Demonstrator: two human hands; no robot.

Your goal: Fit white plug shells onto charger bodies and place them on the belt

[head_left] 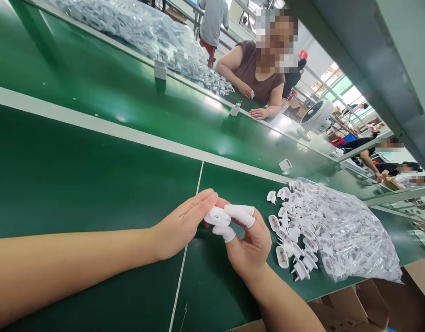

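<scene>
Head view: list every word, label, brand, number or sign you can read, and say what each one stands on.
No text can be read anywhere in this view.
White plug piece at the left hand and right hand: no legible marking.
Loose plug pieces and clear plastic bag: nothing legible.
Cardboard box: no print to make out.
Background: too small or blurred to tell.

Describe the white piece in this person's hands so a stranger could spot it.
On the green worktop, look left of the clear bag and its spilled white plug parts. There, the left hand and the right hand, with white finger covers, hold the white piece. Unlike those loose parts, it is gripped by fingers.
</scene>
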